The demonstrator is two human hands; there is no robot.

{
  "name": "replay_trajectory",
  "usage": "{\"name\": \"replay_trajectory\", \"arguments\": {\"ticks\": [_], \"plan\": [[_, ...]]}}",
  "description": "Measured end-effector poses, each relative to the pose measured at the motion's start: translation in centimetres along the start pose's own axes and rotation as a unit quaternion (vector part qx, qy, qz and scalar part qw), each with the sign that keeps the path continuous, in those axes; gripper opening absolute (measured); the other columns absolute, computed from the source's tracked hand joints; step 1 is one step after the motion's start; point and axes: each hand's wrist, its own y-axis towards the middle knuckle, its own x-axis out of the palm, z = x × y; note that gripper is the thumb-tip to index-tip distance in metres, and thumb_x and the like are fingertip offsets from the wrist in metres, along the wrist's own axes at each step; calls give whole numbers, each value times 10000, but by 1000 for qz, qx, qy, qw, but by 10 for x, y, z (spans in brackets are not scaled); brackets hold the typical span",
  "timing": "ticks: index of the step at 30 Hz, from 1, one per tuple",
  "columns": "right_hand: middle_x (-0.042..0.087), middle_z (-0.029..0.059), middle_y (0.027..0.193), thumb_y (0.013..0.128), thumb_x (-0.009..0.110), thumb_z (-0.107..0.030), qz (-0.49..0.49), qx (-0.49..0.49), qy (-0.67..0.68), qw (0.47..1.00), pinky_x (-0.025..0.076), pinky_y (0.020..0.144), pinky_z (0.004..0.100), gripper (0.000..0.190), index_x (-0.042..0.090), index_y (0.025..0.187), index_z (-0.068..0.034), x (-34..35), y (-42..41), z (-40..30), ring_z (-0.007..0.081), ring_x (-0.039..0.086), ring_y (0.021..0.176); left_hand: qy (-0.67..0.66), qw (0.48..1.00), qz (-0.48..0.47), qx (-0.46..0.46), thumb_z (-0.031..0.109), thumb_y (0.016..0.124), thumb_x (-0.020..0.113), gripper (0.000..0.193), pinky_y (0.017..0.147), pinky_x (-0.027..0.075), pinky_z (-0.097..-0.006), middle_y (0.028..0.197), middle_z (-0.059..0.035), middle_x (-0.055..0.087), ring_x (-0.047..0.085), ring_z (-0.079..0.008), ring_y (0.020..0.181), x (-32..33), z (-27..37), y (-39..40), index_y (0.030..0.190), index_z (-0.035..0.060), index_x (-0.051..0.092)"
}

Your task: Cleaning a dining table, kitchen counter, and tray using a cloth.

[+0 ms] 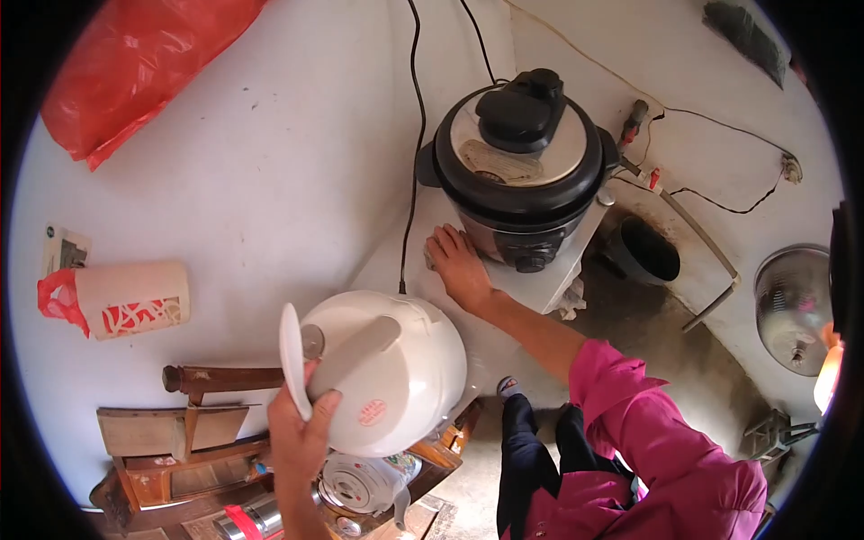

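My left hand (304, 425) grips a white rice cooker (405, 364) at its side, the thumb on the shell and the fingers by a white upright handle (293, 358). The cooker is tilted, its lid facing me. My right hand (459, 270) lies on a light tabletop (385, 270) with a greyish cloth (429, 258) under its fingers; most of the cloth is hidden. Just beyond that hand stands a black and silver electric pressure cooker (520, 175), its lid on. A black power cord (420, 135) runs down the wall to behind the rice cooker.
Wooden furniture (223, 432) at lower left bears a light kettle-like pot (358, 482) and a steel container (253, 520) with a red band. A red plastic bag (155, 67) and a holder (135, 300) hang on the wall. Right: a dark bucket (644, 250), a pipe (702, 233), a metal basin (793, 310).
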Motion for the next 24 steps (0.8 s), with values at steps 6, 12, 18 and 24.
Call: {"name": "replay_trajectory", "arguments": {"ticks": [6, 12, 18, 24], "plan": [[390, 201, 1314, 756, 560, 25, -5, -28, 37, 999, 298, 1058, 452, 445, 437, 1183, 9, 22, 45, 0, 368, 336, 1274, -50, 999, -15, -5, 145, 831, 637, 404, 847, 445, -309, 991, -146, 635, 580, -179, 917, 7, -19, 7, 1156, -80, 547], [461, 204, 1205, 746, 598, -7, 35, -59, 56, 996, 308, 1038, 449, 340, 509, 1074, 5, 44, 77, -1, 378, 378, 1223, -98, 994, -31, -20, 151, 839, 643, 398, 810, 447, -288, 972, -123, 636, 575, -162, 883, 7, -21, 11, 1157, -71, 551], [481, 140, 1254, 790, 588, -83, -40, -182, 176, 967, 324, 1030, 422, 319, 533, 1103, -51, 57, 88, -4, 325, 435, 1195, -105, 993, -39, -31, 156, 835, 655, 400, 786, 448, -284, 930, -97, 637, 560, -139, 851, 3, -22, 9, 1145, -76, 555], [496, 109, 1273, 768, 608, -62, -56, -198, 151, 967, 325, 1035, 415, 404, 547, 1167, -88, 55, 77, -2, 303, 421, 1232, -126, 989, 20, -79, 112, 778, 672, 435, 852, 422, -299, 1011, -99, 607, 543, -161, 926, -7, -23, -22, 1156, -64, 549]]}}
